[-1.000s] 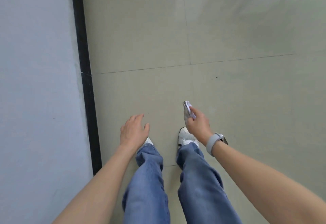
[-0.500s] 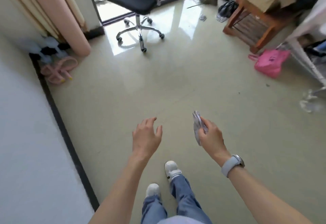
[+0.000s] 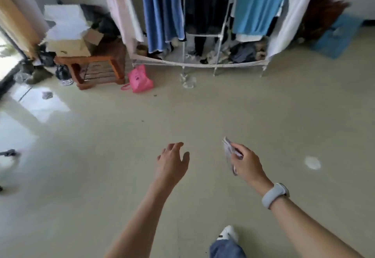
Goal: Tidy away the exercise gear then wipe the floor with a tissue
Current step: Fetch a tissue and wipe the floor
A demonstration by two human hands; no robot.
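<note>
A glossy, pale greenish tiled floor [image 3: 125, 176] fills most of the head view, its surface bright with window glare at the left and marked by a small whitish round spot [image 3: 312, 162] off to the right. Along the far wall stands a white tube-frame clothes rack [image 3: 199, 64], hung with soft blue, black and pale garments and heaped with crumpled clothing on its lower shelf. To its left a reddish wooden stool [image 3: 97, 68] carries an open cardboard box [image 3: 71, 34], and a crinkled pink plastic bag [image 3: 140, 81] slumps on the floor just beside it. A person stands mid-room, one white shoe [image 3: 228, 234] and a blue denim hem showing at the bottom edge. The left hand [image 3: 172, 164] hangs loose, fingers relaxed and holding nothing. The right hand [image 3: 248, 165], a grey band at the wrist, pinches a thin, folded, rumpled tissue [image 3: 228, 152] well above the floor. No exercise gear is in sight here, so the wiping stage appears to be the one in hand. The next move likely calls for crouching and pressing the tissue flat to the tile, perhaps at the whitish spot, though whether that mark is dirt or reflection cannot be told.
</note>
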